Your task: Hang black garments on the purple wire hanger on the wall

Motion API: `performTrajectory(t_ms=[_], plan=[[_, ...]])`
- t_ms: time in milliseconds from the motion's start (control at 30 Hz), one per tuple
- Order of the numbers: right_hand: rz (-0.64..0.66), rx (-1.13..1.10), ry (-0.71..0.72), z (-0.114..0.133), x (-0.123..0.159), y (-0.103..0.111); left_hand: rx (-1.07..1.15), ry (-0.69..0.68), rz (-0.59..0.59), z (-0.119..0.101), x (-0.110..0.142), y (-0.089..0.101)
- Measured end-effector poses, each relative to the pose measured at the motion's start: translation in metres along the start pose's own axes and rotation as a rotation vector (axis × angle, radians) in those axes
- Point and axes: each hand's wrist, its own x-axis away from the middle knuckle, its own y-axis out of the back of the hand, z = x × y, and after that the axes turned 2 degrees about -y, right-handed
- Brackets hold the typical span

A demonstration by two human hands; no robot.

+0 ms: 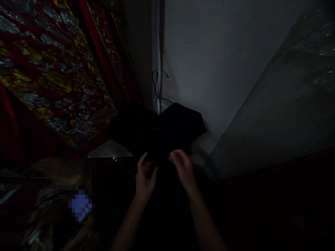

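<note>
Black garment [159, 141] is just behind the left hand [145, 176], whose parted fingers and thumb hold nothing visible, and the right hand [183, 168], whose bent fingers are blurred, so I cannot tell if they pinch it. The garment hangs on a thin hanger [155, 95], with red patterned fabric [52, 69] at left and a pale wall [217, 59] behind.

Over the dim feed I can make out a thin purplish hanger [156, 94] carrying a black garment [159, 139], its hook beside a pale upright pipe [158, 42], though I can't tell what the hook catches on. Down on the left I see a beige bundle [61, 170] and a blurred bluish item [81, 204] among crumpled things [39, 209], the surface under them too dark for me to name.
</note>
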Motion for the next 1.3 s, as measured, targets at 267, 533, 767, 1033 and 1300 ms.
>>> performTrajectory(t_ms=[267,533,767,1033,1300], plan=[[0.331,0.194,-0.058,-0.012,0.027,-0.03,-0.015,-0.072,0.041,0.008,0.015,0.0],[0.417,0.229,0.004,-0.004,0.018,-0.021,-0.045,-0.113,0.025,0.003,0.012,0.004],[0.498,0.216,-0.034,-0.002,0.015,-0.019,-0.044,-0.117,0.029,0.006,0.011,0.009],[0.707,-0.19,-0.507,0.007,0.01,-0.026,-0.079,-0.131,-0.023,0.005,0.004,0.014],[0.325,-0.377,-0.246,0.089,-0.087,-0.03,-0.162,-0.14,0.059,0.017,-0.001,0.002]])
